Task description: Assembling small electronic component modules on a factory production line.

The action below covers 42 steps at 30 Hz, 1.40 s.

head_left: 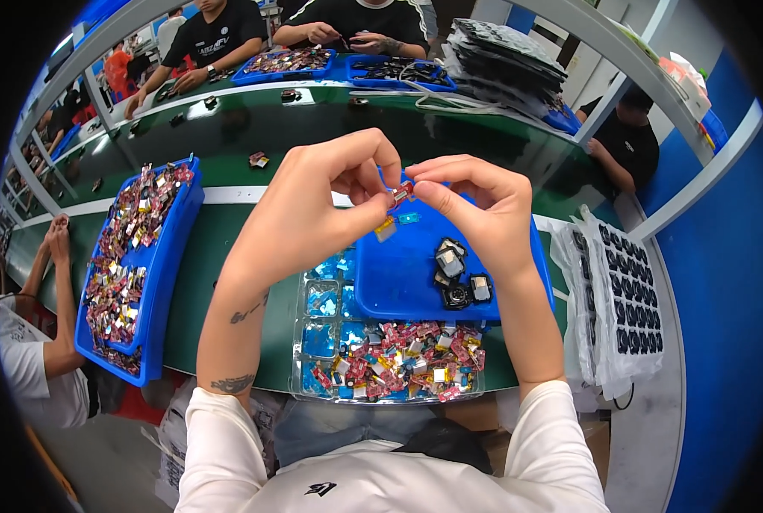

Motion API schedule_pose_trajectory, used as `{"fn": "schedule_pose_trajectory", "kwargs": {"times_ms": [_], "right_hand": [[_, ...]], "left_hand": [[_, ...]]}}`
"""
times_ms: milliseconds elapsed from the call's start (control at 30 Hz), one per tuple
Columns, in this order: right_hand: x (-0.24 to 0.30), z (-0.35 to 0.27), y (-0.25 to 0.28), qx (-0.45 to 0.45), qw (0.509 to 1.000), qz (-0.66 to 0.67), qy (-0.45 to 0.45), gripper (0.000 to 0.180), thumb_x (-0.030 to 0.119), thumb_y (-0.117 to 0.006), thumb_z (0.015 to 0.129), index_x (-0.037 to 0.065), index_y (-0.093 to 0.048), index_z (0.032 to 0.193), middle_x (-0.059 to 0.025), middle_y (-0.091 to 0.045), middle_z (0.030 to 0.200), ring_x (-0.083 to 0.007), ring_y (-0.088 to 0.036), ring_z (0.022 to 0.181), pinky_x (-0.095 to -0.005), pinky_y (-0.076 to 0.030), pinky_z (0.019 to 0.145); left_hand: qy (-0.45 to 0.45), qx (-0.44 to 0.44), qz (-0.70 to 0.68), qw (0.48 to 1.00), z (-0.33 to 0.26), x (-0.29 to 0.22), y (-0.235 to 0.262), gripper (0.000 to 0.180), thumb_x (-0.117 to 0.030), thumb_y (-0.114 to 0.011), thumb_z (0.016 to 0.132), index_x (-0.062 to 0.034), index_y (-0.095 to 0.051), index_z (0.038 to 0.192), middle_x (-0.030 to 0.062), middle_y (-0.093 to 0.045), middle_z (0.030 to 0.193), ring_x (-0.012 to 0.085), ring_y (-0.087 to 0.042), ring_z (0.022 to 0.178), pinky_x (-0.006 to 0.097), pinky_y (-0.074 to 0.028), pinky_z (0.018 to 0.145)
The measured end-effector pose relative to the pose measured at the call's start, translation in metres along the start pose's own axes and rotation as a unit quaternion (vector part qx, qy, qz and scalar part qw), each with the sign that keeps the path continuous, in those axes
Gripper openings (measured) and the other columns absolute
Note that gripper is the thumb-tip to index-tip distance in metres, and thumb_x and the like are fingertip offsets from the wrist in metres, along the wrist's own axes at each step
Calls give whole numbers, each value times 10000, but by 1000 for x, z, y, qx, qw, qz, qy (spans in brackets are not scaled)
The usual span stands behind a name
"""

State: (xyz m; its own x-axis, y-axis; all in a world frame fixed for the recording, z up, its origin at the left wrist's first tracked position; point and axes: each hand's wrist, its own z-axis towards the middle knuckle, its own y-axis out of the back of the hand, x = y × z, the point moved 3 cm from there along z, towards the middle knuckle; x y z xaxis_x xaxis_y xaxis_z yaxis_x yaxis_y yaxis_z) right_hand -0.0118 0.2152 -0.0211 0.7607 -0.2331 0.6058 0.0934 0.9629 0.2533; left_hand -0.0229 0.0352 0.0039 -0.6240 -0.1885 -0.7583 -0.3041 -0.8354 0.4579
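Above a blue tray [518, 291], a small red circuit board [403, 192] is pinched between my two hands. My left hand [317, 192] grips its left end with thumb and curled fingers, and my right hand [475, 197] holds the other end between thumb and fingertips. A small battery with yellow tape [385, 229] shows just under my left fingertips; whether it is joined to the board I cannot tell. Several black square housings [451, 263] lie in the blue tray, beside my right wrist. A small blue piece [409, 218] also shows there.
Nearest me, a clear compartment tray [298, 363] holds a heap of red boards and batteries [407, 359]. A long blue bin [172, 282] of boards stands left; stacked black-part trays [625, 299] stand right. Co-workers sit across a green conveyor [330, 128] and at left, under metal frame bars.
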Motion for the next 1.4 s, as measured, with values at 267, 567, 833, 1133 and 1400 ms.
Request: {"fn": "schedule_pose_trajectory", "kwargs": {"times_ms": [267,567,833,1133,1400], "right_hand": [[-3,2,22,-91,994,-16,-55,145,150,-698,819,46,-706,919,-19,-686,829,-53,-591,677,-189,-418,557],[-2,-2,15,35,986,73,-148,124,89,-715,790,4,-673,869,-21,-664,790,-38,-571,669,-182,-446,581],[-2,-1,21,38,976,135,-167,103,44,-688,813,-21,-657,886,-43,-660,830,-57,-598,741,-184,-491,650],[-1,-1,17,38,981,93,-163,141,117,-672,854,-21,-644,868,-26,-641,768,-50,-585,716,-186,-470,629],[1,-2,14,54,962,204,-174,186,182,-667,876,-2,-644,888,-32,-642,765,-61,-580,684,-196,-463,611]], "left_hand": [[-57,-75,12,995,6,7,-8,183,76,-555,799,52,-681,929,103,-645,893,152,-635,835,257,-509,773],[-84,-33,36,995,2,6,-12,227,67,-626,757,29,-691,971,80,-639,908,141,-611,856,247,-483,750],[-119,-32,131,984,6,6,-11,126,-3,-691,728,16,-688,852,37,-631,775,91,-565,742,209,-426,639],[-74,-67,81,992,4,1,-15,91,-16,-714,727,25,-666,792,19,-597,711,71,-515,670,219,-404,613],[-27,9,-123,992,2,5,-15,99,-42,-694,809,34,-632,802,24,-593,787,69,-517,707,208,-390,624]]}}
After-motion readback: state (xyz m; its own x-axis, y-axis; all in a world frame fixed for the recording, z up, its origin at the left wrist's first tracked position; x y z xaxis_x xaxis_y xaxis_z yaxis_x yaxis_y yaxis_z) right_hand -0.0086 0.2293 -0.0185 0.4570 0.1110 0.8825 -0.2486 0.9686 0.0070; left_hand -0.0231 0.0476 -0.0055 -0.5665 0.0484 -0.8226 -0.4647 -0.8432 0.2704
